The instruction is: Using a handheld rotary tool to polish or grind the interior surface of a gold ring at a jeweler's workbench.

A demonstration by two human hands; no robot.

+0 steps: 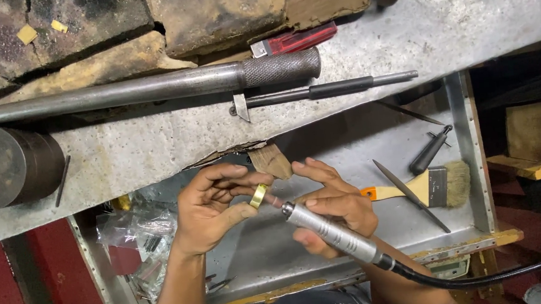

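Left hand (208,207) pinches a gold ring (258,196) edge-on between its fingers. Right hand (335,208) grips a rotary handpiece (330,232); its long axis slants up-left, tip touching the ring, below the desk (156,153) edge.

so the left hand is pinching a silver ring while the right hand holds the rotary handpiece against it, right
Not quite: the head view shows the ring is gold-coloured, not silver. The rest holds: the left hand pinches it between fingers and thumb, while the right hand holds the silver rotary handpiece with its tip at the ring.
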